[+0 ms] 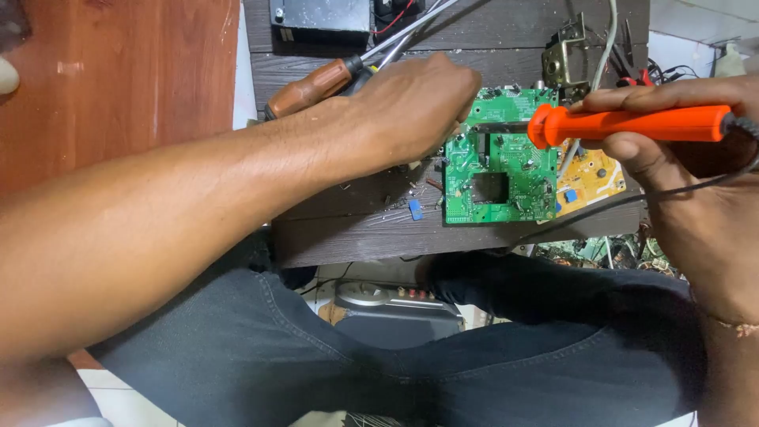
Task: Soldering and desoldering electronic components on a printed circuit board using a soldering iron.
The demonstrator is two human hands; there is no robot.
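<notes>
A green circuit board (498, 170) with a square hole lies on a dark wooden bench (356, 229). My right hand (688, 174) grips an orange-handled soldering iron (632, 124), its dark tip lying across the board's upper part. My left hand (411, 107) rests curled on the board's left edge, fingertips at the board; what they pinch is hidden. A yellow circuit board (593, 178) sticks out from under the green one at the right.
A brown-handled screwdriver (316, 85) lies behind my left hand. A metal bracket (565, 55), grey cable and a black box (320, 16) sit at the back. Small blue parts (415, 209) and screws lie loose. My legs in dark jeans are below, over a grey device (395, 304).
</notes>
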